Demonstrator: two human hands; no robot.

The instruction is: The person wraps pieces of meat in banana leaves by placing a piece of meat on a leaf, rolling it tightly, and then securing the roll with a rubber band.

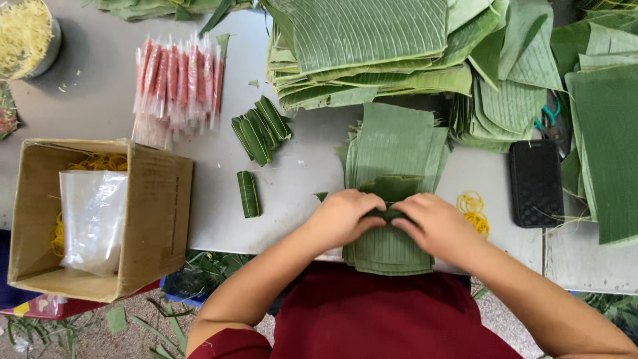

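Note:
My left hand point(342, 216) and my right hand point(435, 223) meet over a stack of cut green banana leaf pieces point(392, 153) at the table's near edge. Between the fingertips of both hands sits a small folded leaf piece point(392, 193), pinched from both sides. Just right of my right hand lies a small heap of yellow rubber bands point(473, 209). A single rolled leaf bundle point(248, 193) lies left of my left hand, and several more rolled bundles point(261, 129) lie beyond it.
An open cardboard box point(153, 219) holding a plastic bag and yellow rubber bands stands at the left. Packets of red sticks point(176, 83) lie behind it. Large leaf piles point(372, 46) fill the back and right. A black phone point(535, 183) lies at right. A bowl of yellow shreds point(25, 33) sits far left.

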